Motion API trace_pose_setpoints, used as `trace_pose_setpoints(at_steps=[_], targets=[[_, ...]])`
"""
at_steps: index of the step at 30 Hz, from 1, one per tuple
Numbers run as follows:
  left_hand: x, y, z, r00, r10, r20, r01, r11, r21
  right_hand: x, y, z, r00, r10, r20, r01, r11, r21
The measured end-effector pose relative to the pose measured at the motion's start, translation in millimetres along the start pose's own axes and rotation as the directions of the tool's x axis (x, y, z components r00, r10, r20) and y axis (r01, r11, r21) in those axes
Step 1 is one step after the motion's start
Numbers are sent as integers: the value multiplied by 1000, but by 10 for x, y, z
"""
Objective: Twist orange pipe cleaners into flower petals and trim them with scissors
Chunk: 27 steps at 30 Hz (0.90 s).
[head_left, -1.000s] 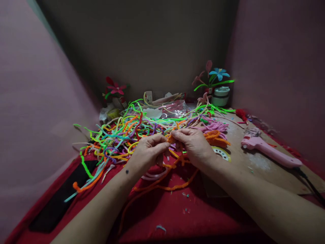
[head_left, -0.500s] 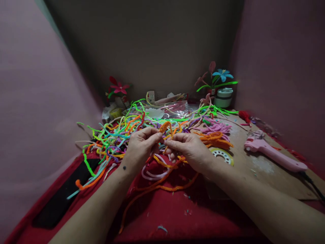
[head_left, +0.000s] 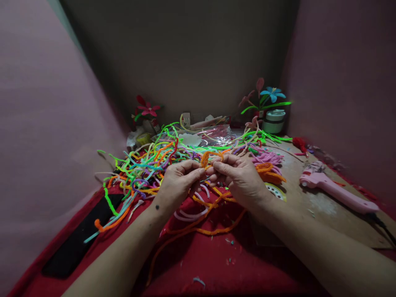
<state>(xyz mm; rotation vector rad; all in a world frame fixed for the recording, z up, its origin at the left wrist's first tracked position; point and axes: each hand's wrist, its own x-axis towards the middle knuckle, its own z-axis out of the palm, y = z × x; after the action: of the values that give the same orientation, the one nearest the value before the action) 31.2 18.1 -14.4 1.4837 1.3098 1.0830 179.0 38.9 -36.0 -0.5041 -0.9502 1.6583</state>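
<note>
Both hands meet over the middle of the table, around a looped orange pipe cleaner (head_left: 205,159). My left hand (head_left: 182,176) is closed, pinching it between thumb and forefinger at the loop's lower end. My right hand (head_left: 236,173) is closed too, its thumb and fingers gripping the orange strand just right of the loop. The fingertips hide part of the strand. Beneath and behind the hands spreads a tangled heap of coloured pipe cleaners (head_left: 133,173). Long orange pipe cleaners (head_left: 213,231) trail over the red cloth (head_left: 247,264) in front.
A pink glue gun (head_left: 337,194) with a black cord lies on a brown board (head_left: 297,222) at right. Near it are a yellow tape roll (head_left: 276,192) and orange bundles (head_left: 269,175). Pipe-cleaner flowers (head_left: 272,95) stand behind. A black flat strip (head_left: 77,241) lies left.
My right hand has shifted right and slightly up along the orange strand. The loop now leans lower, and its right part is stretched out sideways. My left hand has moved slightly right.
</note>
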Motion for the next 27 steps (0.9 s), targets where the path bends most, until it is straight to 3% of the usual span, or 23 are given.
trace_pose_setpoints(at_steps=[27], targets=[[-4,6,4,1000,26,7,-26,999,33,-9,0,5,988,-148,-40,140,977,-159]])
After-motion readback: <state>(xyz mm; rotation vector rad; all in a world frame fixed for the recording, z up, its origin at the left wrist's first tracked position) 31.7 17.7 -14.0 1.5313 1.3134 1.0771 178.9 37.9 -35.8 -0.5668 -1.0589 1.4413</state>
